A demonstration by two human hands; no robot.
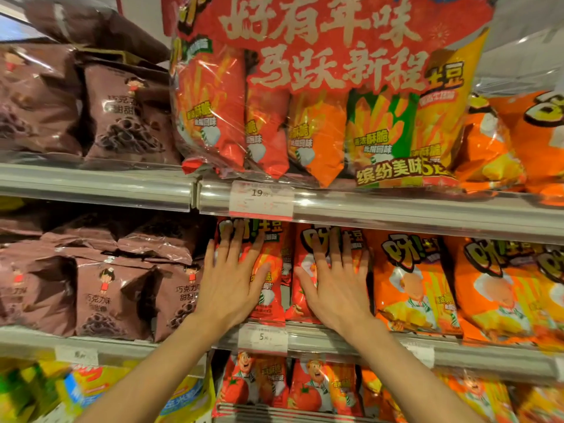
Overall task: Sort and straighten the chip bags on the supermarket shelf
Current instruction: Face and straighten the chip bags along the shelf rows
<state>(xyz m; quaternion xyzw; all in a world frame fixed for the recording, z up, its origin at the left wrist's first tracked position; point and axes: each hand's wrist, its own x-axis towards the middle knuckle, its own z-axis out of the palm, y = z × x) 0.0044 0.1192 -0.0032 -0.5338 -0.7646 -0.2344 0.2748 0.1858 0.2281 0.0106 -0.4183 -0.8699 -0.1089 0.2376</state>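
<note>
Two red chip bags stand side by side on the middle shelf. My left hand (233, 277) lies flat, fingers spread, on the front of the left red bag (271, 288). My right hand (334, 280) lies flat in the same way on the right red bag (300, 261). Neither hand grips anything; the palms press against the bag fronts. To the right of them stand orange chip bags (415, 285) of the same brand, upright in a row.
Brown chocolate-snack bags (113, 294) fill the shelf to the left, some leaning. Above hangs a large clear multipack (320, 117) of chip bags. Price tags (261, 200) sit on the shelf rails (396, 209). More red and orange bags (317, 389) stand on the shelf below.
</note>
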